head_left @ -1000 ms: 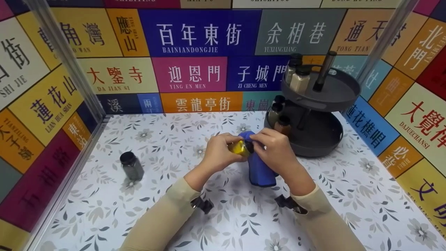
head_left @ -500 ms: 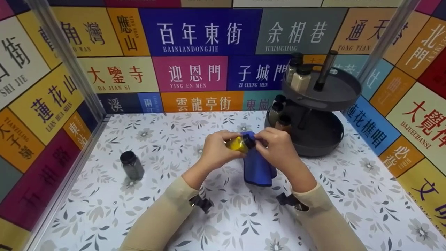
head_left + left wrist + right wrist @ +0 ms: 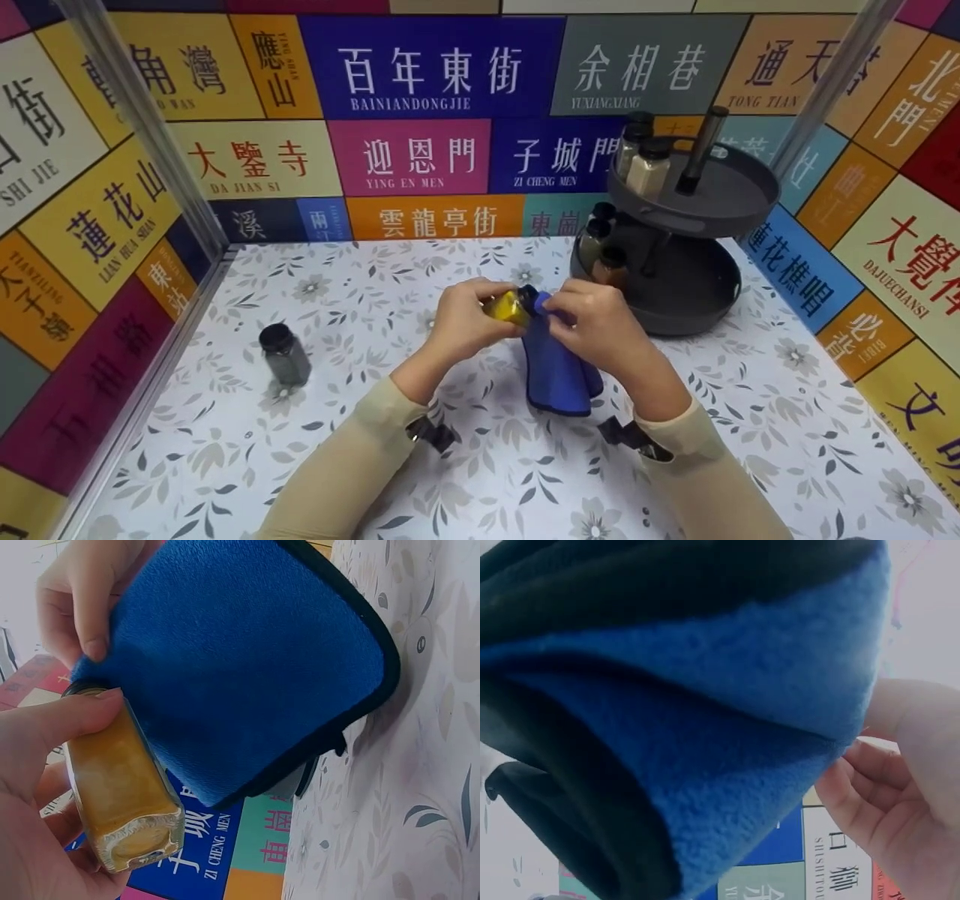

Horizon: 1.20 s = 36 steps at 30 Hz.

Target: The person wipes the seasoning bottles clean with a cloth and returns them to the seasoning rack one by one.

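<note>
In the head view my left hand [image 3: 461, 322] grips a small glass jar [image 3: 508, 309] with yellow contents and a black lid. The jar lies tilted, its lid end toward the right; the left wrist view shows the jar's glass base [image 3: 142, 840] and the thumb across its side. My right hand [image 3: 600, 315] pinches a blue cloth [image 3: 559, 375] with a dark border against the jar's lid. The cloth hangs down below both hands. In the right wrist view the folded cloth [image 3: 727, 720] hides the jar.
A jar with dark grey contents [image 3: 286, 358] stands at the left of the flower-patterned table [image 3: 360, 480]. A dark two-tier round rack [image 3: 705, 300] stands at the back right, with several black-lidded jars at its left side. Sign-covered panels [image 3: 420, 67] wall the table in.
Both hands have stayed near the same spot. The cloth shifts around the lid as the right fingers move, and its hanging end has swung slightly and spread lower.
</note>
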Motion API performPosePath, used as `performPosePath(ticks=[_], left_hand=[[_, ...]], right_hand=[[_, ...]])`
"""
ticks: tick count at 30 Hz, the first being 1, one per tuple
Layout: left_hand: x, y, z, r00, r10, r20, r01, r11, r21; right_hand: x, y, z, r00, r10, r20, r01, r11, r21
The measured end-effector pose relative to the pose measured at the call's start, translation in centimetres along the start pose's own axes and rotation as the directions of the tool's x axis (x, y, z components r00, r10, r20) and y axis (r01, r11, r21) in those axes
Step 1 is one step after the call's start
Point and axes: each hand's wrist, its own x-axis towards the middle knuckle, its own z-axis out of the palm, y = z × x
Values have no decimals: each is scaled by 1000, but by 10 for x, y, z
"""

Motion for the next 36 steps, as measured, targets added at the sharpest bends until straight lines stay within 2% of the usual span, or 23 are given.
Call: performPosePath(ticks=[6,12,19,23,27,29,31,36], left_hand=[[1,0,0,999,23,43,-24,999,27],[1,4,1,996,38,82,-42,998,41],[2,3,-8,999,-19,48,21,999,-35],[4,4,-15,998,-69,9,70,994,-81],[4,4,-14,993,-118,0,117,984,-134],[4,3,-12,991,-132,1,130,975,-178],[4,2,-10,990,-139,3,136,961,-242],[4,0,-4,992,-124,26,124,915,-385]], right_hand=[[0,-3,6,996,-60,-59,59,998,-17],[-1,3,16,984,-51,-168,46,998,-31],[-2,15,20,987,28,-160,-21,999,46],[-1,14,19,986,39,-161,-23,995,101],[-1,12,18,978,67,-196,-32,983,179],[-1,11,19,966,114,-232,-61,973,224],[-1,10,22,943,187,-275,-109,955,276],[0,5,32,859,367,-358,-216,893,395]])
